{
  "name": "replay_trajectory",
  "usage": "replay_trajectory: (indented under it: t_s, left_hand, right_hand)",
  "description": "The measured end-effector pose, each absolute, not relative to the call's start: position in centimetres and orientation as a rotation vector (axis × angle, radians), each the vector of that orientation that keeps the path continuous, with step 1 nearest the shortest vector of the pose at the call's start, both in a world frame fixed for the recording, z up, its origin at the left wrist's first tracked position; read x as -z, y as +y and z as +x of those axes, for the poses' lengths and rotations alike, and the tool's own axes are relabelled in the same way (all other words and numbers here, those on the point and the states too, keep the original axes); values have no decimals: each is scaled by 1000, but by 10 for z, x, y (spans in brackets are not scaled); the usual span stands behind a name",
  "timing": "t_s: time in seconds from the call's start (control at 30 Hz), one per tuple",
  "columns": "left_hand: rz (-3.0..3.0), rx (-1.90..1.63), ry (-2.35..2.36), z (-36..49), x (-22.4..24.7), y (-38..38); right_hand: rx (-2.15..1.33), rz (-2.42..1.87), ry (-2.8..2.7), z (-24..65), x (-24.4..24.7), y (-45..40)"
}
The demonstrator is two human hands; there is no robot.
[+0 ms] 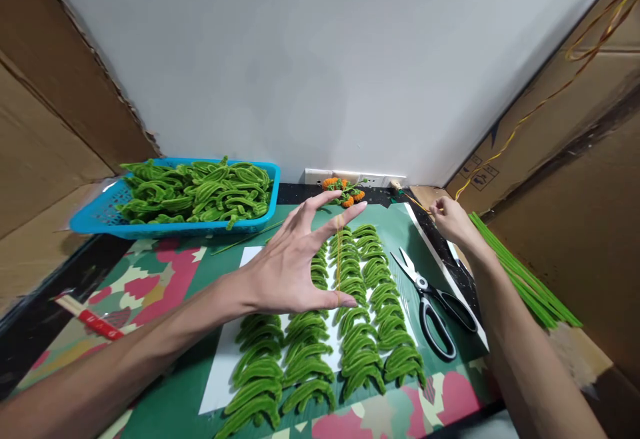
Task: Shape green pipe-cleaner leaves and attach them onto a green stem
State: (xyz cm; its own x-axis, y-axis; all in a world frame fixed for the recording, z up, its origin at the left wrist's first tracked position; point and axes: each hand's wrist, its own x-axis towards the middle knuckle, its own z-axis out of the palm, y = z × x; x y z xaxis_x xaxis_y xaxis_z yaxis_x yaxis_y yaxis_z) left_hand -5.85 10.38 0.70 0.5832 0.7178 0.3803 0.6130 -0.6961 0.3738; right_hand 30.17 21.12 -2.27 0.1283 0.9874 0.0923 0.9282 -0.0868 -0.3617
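My left hand (295, 269) hovers over the middle of the mat, its fingers spread. A thin yellow loop that looks like a rubber band (339, 259) stretches between its thumb and a finger. Below lie rows of curved green fuzzy stem pieces (393, 319) on white paper (220, 372). At the mat's right side my right hand (453, 220) is closed, fingertips together; what they hold, if anything, I cannot make out. An orange-yellow cord (515, 129) runs close behind it. Scissors (425, 292) lie partly open on the mat, below the right hand.
A blue basket (103, 226) heaped with green fuzzy pieces (200, 192) stands back left. Orange and green fuzzy ornaments (347, 192) sit before a wall socket strip (317, 176). Long green stems (525, 272) lie right. A red-wrapped stick bundle (93, 319) lies left. Cardboard (565, 179) flanks the table.
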Motion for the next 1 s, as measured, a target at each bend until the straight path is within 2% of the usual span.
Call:
replay_trajectory:
  t_s: [0.07,0.17,0.27,0.6,0.8,1.0]
  left_hand:
    - [2645,-742,1116,-57,-7,103]
    - [2679,-709,1112,-54,-7,100]
    - [2702,-668,1103,-52,-6,97]
    - [2638,-680,954,-45,-1,87]
    - [2576,-649,884,-41,-1,81]
    - [2633,-600,828,-37,5,79]
  right_hand:
    - [-464,-1882,-1847,287,22,186]
    - [-1151,-1213,-1434,257,23,143]
    - [-1415,-997,-1120,227,25,103]
    - [-1440,-918,-909,169,38,30]
    - [-1173,-1133,-1099,155,47,14]
    - [-1373,-942,-990,151,44,6]
